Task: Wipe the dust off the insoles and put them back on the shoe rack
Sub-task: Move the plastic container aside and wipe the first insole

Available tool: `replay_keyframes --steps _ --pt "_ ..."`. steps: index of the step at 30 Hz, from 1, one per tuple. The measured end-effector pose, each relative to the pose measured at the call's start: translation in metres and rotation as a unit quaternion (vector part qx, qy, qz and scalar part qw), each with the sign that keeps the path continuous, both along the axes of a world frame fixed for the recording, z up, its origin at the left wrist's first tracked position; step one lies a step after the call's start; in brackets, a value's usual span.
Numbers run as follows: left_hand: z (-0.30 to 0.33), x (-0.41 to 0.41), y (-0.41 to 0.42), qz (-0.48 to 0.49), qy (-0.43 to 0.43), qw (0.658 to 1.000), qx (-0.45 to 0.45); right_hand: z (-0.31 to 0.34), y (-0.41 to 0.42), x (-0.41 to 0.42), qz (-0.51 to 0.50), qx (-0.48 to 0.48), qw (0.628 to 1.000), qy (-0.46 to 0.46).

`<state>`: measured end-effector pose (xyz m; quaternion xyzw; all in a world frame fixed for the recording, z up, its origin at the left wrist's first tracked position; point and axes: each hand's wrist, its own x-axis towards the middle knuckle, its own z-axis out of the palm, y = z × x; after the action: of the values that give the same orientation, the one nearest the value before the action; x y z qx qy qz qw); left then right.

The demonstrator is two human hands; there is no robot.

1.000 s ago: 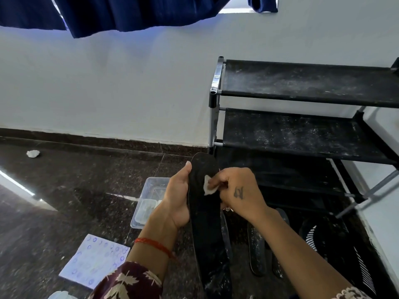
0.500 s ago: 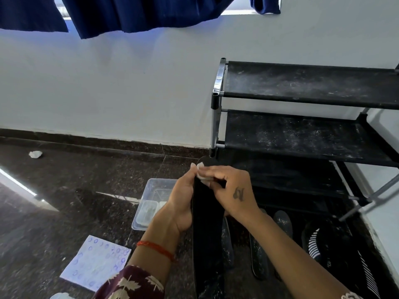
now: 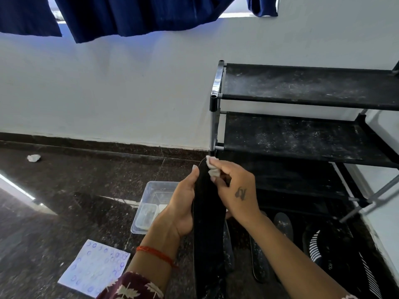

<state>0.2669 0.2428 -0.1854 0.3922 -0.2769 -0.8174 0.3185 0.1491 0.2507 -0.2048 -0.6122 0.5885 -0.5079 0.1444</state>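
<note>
I can't see the black insole's lower end — it runs off frame at 6 o'clock. My left hand grips its edge; right hand fingers pinch a white wipe at its tip. At 3 o'clock, the dusty shoe rack; at 9, a clear plastic container — contents unclear.

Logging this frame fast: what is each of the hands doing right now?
Left hand: grips the black insole along its edge.
Right hand: pinches a white wipe against the insole's top end.
</note>
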Motion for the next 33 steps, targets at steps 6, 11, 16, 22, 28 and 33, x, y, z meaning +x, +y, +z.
replay_keyframes --steps 6,11,16,22,28,33 --pt "-0.005 0.003 -0.006 0.042 0.006 0.999 -0.005 0.003 0.004 0.003 0.091 -0.02 0.996 -0.001" --pt "-0.006 0.002 -0.008 0.035 0.005 0.999 0.006 0.004 0.006 -0.017 0.099 0.077 0.986 0.107" --pt "-0.004 0.004 -0.007 0.013 0.014 1.0 0.012 0.002 0.0 -0.02 -0.049 -0.017 0.998 0.046" --pt "-0.001 0.0 0.0 0.013 -0.021 1.0 -0.01 0.0 -0.003 0.002 0.006 -0.017 1.0 0.02" --pt "-0.003 0.003 -0.005 0.035 -0.002 0.999 -0.002 0.004 0.003 -0.003 0.121 0.01 0.993 -0.001" --pt "0.001 0.001 -0.005 0.025 -0.006 1.0 -0.012 0.002 0.002 -0.022 0.031 0.027 0.995 0.091"
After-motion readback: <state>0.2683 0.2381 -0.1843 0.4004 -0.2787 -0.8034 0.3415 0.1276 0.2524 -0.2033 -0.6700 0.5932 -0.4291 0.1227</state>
